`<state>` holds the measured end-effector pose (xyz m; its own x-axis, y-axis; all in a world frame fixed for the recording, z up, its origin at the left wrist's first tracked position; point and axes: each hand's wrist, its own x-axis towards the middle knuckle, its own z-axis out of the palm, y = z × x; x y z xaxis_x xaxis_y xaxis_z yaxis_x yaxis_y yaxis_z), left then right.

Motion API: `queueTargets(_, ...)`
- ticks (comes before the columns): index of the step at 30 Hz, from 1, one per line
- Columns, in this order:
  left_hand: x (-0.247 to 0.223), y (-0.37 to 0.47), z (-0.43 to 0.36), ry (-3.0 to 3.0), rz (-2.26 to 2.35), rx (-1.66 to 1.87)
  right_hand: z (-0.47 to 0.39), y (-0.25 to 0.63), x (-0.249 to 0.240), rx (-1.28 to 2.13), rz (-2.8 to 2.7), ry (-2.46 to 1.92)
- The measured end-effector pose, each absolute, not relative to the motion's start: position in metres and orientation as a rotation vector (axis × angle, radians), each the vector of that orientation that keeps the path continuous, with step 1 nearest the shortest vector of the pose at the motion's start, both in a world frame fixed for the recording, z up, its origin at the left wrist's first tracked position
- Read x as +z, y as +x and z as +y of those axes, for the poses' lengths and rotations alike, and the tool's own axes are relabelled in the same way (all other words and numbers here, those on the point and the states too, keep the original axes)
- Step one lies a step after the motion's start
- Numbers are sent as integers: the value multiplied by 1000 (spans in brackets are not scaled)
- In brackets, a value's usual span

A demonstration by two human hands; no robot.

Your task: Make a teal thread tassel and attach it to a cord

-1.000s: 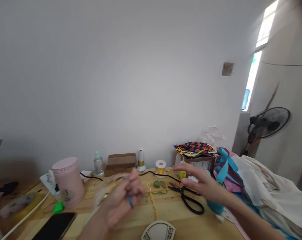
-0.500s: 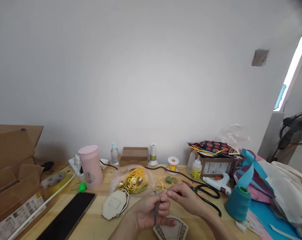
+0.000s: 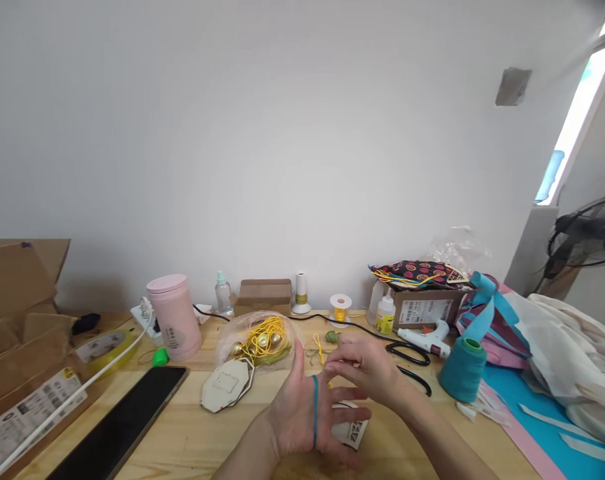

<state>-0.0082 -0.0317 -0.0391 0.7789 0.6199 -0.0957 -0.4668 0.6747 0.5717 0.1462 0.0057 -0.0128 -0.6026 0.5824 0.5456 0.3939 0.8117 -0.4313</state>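
My left hand (image 3: 302, 407) is palm up with its fingers spread, and a teal thread band (image 3: 315, 410) runs across the palm. My right hand (image 3: 365, 370) is closed in a pinch beside the left index finger; whatever lies between its fingertips is too small to make out. Under the left fingers lies a pale wooden piece with a cut-out lattice edge (image 3: 355, 432), partly hidden. A yellow cord loop (image 3: 318, 347) sticks up just behind the hands. To the right stands a cone of teal thread (image 3: 463, 370).
Scissors (image 3: 409, 352), a glue gun (image 3: 426, 338) and a glue bottle (image 3: 385, 315) are at right. A bag of yellow cord and gold bells (image 3: 262, 340) lies behind octagonal pieces (image 3: 225, 385). At left are a phone (image 3: 122, 423), pink tumbler (image 3: 175, 320) and cardboard box (image 3: 27, 407).
My left hand has opened from curled fingers to a spread palm. My right hand has shifted slightly up, fingers still pinched. The view has tilted and turned a little.
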Motion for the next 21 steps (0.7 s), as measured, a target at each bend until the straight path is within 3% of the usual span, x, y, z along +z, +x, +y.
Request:
queueTargets(8, -39, -2, -37, 586, 296, 547, 7, 139, -20, 431, -2202, -709)
queueTargets(16, -30, -10, -39, 765, 230, 301, 14, 132, -35, 1072, -2116, -728)
queueTargets(21, -2, -4, -29, 660, 34, 679, 13, 128, -42, 847, -2176, -763)
